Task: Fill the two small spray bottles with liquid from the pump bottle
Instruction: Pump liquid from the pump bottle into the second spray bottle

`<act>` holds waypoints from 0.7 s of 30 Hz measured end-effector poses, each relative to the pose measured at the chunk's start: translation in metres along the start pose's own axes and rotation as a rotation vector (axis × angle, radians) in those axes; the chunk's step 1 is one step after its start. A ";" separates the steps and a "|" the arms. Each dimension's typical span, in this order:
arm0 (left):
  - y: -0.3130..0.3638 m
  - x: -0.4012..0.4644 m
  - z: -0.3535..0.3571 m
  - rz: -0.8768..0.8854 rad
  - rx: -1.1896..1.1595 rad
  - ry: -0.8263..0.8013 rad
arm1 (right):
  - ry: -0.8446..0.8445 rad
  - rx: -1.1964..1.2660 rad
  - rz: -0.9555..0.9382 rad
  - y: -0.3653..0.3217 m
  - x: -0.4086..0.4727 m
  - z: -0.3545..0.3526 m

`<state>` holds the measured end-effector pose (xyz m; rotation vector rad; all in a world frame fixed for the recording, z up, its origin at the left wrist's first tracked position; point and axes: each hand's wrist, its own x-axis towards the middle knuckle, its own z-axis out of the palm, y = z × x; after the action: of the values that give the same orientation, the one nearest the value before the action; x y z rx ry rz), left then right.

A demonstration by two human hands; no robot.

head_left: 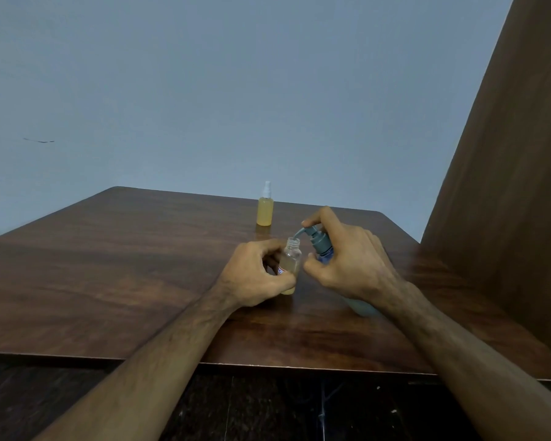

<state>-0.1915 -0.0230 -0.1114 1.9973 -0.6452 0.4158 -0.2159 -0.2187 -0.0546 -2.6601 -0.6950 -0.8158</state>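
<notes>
The left hand is gripping an open spray bottle, fingers curled round its clear plastic body, and holding it upright just over the counter so the bare threaded neck is sitting under the spout. Only a shallow layer of yellow liquid is showing at its bottom, so this one is judged barely started. Behind it, well apart near the far edge, the second spray bottle is standing capped with its white sprayer on and looking full of the same yellow liquid, probably set back to stay out of the way. To the right, the right hand is wrapping round the pump bottle, a bluish cylinder tilted toward the open neck, with the forefinger lying on top of the grey pump head, ready to press. The counter is smooth, dark wood grain with a slight sheen.
</notes>
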 end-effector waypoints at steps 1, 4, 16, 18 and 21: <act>0.000 0.000 0.000 -0.004 -0.002 0.003 | 0.000 0.004 0.002 0.000 0.000 -0.001; 0.001 0.000 0.000 -0.006 -0.003 0.006 | -0.013 0.004 -0.003 -0.001 0.001 -0.001; 0.006 -0.001 -0.001 0.009 0.005 0.018 | -0.026 -0.007 0.001 -0.002 0.001 -0.001; 0.007 -0.002 -0.001 0.008 0.003 0.022 | -0.030 -0.010 0.009 -0.002 0.001 -0.001; 0.008 -0.002 -0.001 0.008 0.006 0.021 | -0.013 -0.003 0.011 -0.001 0.000 -0.001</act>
<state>-0.1981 -0.0246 -0.1059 1.9938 -0.6398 0.4442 -0.2168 -0.2184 -0.0541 -2.6720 -0.6822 -0.7979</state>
